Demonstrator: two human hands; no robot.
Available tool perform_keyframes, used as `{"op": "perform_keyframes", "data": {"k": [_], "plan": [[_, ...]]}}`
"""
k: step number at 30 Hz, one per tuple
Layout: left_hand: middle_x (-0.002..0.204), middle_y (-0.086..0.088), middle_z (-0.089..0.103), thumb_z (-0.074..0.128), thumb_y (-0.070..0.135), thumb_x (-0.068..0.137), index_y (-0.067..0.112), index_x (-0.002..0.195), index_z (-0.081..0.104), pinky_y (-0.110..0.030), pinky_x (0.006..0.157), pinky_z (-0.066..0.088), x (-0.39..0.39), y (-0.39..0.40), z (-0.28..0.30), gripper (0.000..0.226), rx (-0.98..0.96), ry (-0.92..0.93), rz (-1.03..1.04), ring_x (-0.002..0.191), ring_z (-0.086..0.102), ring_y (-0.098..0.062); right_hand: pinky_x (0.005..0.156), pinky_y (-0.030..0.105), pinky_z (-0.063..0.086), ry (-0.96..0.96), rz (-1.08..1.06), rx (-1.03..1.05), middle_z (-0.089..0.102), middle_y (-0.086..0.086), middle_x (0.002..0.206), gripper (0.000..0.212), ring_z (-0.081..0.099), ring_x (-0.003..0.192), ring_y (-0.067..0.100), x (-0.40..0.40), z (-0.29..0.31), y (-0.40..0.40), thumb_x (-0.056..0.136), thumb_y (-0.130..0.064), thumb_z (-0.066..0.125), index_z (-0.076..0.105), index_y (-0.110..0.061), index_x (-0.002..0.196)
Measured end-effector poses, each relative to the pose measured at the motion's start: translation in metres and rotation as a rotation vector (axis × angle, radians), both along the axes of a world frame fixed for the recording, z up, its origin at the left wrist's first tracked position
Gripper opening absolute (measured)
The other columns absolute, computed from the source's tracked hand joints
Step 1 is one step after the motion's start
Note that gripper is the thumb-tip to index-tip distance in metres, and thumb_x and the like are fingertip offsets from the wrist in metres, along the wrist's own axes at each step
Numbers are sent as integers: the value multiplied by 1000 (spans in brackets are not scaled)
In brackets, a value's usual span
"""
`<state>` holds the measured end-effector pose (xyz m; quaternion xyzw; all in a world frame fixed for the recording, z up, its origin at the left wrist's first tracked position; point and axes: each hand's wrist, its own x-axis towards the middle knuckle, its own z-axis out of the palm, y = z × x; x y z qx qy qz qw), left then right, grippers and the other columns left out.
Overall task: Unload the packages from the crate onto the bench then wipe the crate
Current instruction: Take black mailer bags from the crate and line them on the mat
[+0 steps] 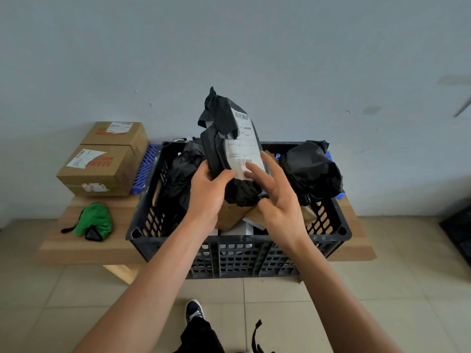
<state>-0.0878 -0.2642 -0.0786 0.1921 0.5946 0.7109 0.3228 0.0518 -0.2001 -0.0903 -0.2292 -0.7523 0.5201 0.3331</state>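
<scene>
At the far left of the wooden bench stand cardboard boxes: two plainly show, one behind the other, and the nearer one rests on a third, flatter box. Near them, toward the front edge, lies one crumpled green cloth. A blue plastic grid shows between the boxes and the black crate, which sits on the middle of the bench. Inside the crate's left part is one black plastic package. Above the crate's middle, the left hand grips the lower end of a black package with a white label, its thumb curled across the label's bottom edge, holding it upright above the rim. The right hand is beside it with fingers spread and nearly straight, the fingertips touching the label's lower right. Under the hands, brown and white parcels lie in the crate; their number cannot be told. At the crate's far right corner sits one more bulky black bag.
</scene>
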Motion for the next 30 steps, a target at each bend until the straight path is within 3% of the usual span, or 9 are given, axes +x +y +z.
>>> {"op": "perform_keyframes", "data": {"k": [2, 6, 10, 14, 19, 22, 24, 28, 30], "plan": [[115, -3, 76, 64, 4, 94, 15, 122, 68, -54, 101, 54, -1, 0, -1, 31, 1, -8, 12, 110, 72, -24, 102, 20, 49, 39, -57, -12, 61, -8, 141, 72, 57, 130, 7, -3, 3, 1, 92, 14, 44, 44, -29, 150], [115, -6, 76, 60, 0, 96, 14, 121, 69, -52, 101, 55, -2, -3, 1, 30, 29, -37, -2, 110, 72, -25, 107, 29, 51, 0, -228, 14, 63, -18, 135, 45, 56, 127, -1, -7, 4, 17, 101, -16, 58, 55, -31, 143], [117, -7, 76, 53, -3, 98, 11, 125, 66, -44, 95, 58, -2, -7, 6, 33, 62, -64, -33, 110, 72, -25, 102, 27, 52, -80, -176, -12, 61, -17, 139, 54, 55, 128, -2, -7, 7, 33, 99, -25, 64, 47, -32, 150], [115, -8, 76, 48, -6, 98, 9, 126, 64, -33, 81, 61, -3, -7, 9, 35, 110, -100, -41, 105, 74, -24, 99, 34, 57, -26, -61, -217, 63, -12, 139, 61, 60, 125, 3, -8, 8, 37, 101, -18, 63, 40, -33, 155], [119, -8, 75, 47, -3, 99, 11, 128, 62, -38, 85, 59, -8, -4, 7, 36, 131, -105, -35, 110, 72, -26, 99, 28, 55, 42, -34, -259, 61, -10, 141, 61, 59, 127, 4, -6, 10, 36, 101, -7, 59, 40, -29, 155], [122, -5, 73, 51, -1, 99, 16, 135, 59, -40, 93, 58, -8, 0, 5, 41, 112, 0, -18, 115, 69, -23, 92, 25, 58, 82, -72, -302, 65, -10, 134, 58, 64, 120, 3, -5, 8, 36, 101, -6, 59, 46, -29, 152], [121, 2, 73, 58, 2, 98, 21, 142, 53, -33, 92, 58, -9, 0, 3, 49, 54, 130, 30, 112, 70, -11, 90, 28, 59, 102, -120, -301, 68, -7, 130, 55, 66, 118, 8, -4, 5, 37, 101, -8, 60, 50, -33, 149], [128, 14, 64, 72, 14, 94, 33, 138, 51, -30, 93, 57, -10, -1, -3, 52, -37, 449, 121, 113, 65, -4, 107, 45, 51, 89, -207, -201, 60, -7, 144, 51, 51, 138, 13, -5, -5, 39, 100, -17, 62, 53, -45, 142], [128, 18, 64, 72, 16, 94, 33, 133, 56, -31, 94, 58, -9, -1, -5, 45, -40, 547, 117, 114, 64, -2, 115, 42, 44, 78, -250, -166, 50, -7, 153, 49, 38, 147, 8, -8, -6, 37, 101, -18, 62, 54, -44, 142]]}}
